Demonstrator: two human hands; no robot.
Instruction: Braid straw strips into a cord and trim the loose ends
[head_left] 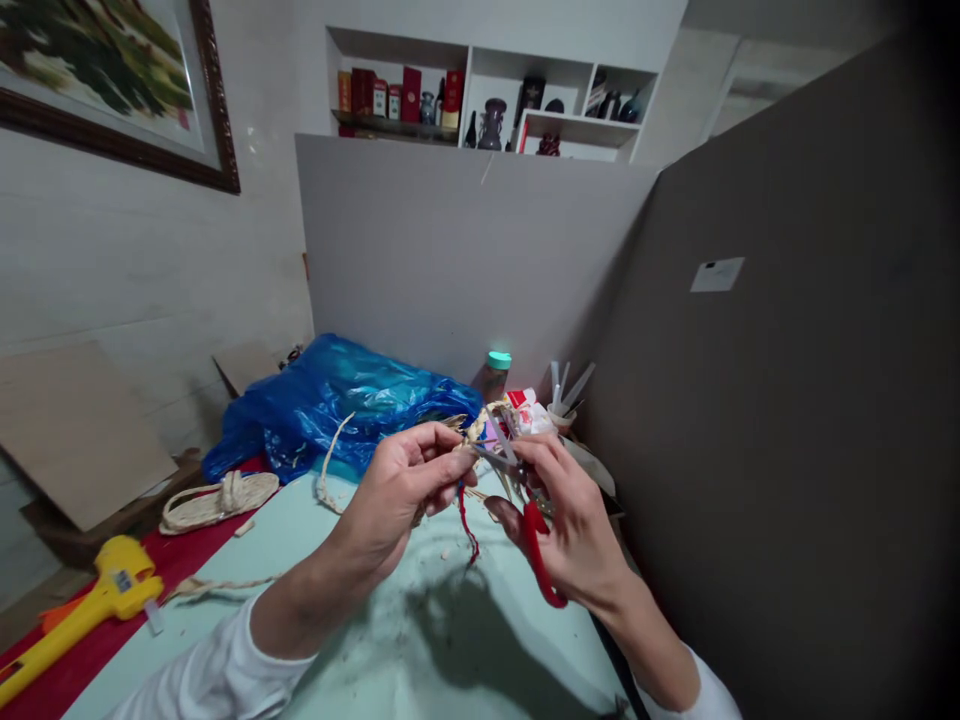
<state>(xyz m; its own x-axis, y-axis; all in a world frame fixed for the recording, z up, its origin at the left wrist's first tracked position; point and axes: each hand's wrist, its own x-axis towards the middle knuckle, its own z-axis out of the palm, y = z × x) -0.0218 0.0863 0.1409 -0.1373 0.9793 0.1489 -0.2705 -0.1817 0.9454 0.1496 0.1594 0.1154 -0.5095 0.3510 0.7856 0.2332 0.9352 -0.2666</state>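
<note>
My left hand (412,475) is closed, thumb against fingers, on a braided straw cord (478,424) held up above the table. From under its fingers hangs a short red string (466,525). In my right hand (566,500) is a pair of red-handled scissors (538,555), with the fingers wrapped round the handles. The scissor blades (502,440) are spread apart and point left, close to the straw cord beside my left fingertips. Whether the blades touch the cord I cannot tell.
A yellow glue gun (97,610) and a woven straw sandal (221,500) lie at the left. Blue plastic sheeting (337,400) is heaped at the back. Behind my hands stand a green-lidded jar (496,375) and a cup of glue sticks (562,412). A dark partition (787,420) rises on the right.
</note>
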